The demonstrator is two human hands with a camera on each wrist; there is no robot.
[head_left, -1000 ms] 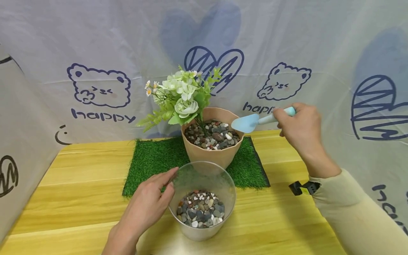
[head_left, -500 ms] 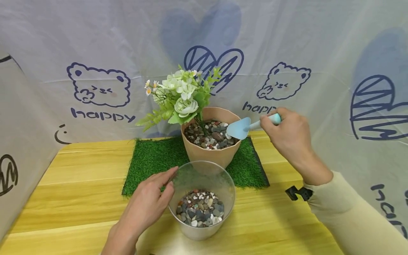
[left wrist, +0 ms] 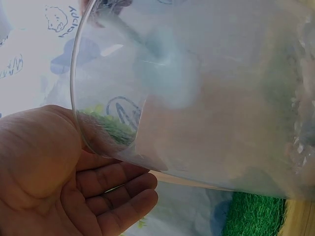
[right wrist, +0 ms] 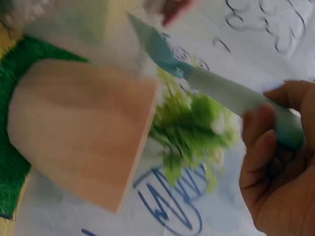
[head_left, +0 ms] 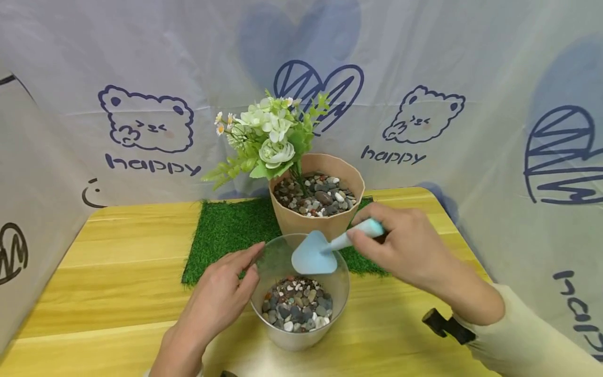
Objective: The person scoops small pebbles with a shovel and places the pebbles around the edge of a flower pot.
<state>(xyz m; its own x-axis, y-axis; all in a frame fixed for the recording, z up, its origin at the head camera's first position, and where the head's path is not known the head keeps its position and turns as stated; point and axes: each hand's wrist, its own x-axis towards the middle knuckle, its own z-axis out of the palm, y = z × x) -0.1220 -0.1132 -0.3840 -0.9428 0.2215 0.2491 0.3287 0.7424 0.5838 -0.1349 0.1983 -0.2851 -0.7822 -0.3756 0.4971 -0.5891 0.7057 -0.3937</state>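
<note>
My right hand (head_left: 407, 246) grips the handle of a small light-blue trowel (head_left: 314, 255). The trowel's blade is over the far rim of a clear plastic bucket (head_left: 301, 340) that holds mixed pebbles (head_left: 297, 309). In the right wrist view, fingers and thumb wrap the trowel handle (right wrist: 221, 88). My left hand (head_left: 219, 293) touches the left side of the bucket at its rim, its fingers fairly straight. Through the bucket wall, the left wrist view shows the blade (left wrist: 167, 69) blurred. Behind stands a peach flowerpot (head_left: 315, 224) with pebbles and a white-and-green flower bouquet (head_left: 273, 136).
The flowerpot stands on a green artificial-grass mat (head_left: 231, 235), on a yellow wood-grain table (head_left: 118, 283). A pale curtain (head_left: 216, 42) printed with bears and hearts hangs close behind the table and along its sides.
My right hand has brought the trowel from the flowerpot's right rim down and toward me, over the bucket. The left hand stays at the bucket's rim.
</note>
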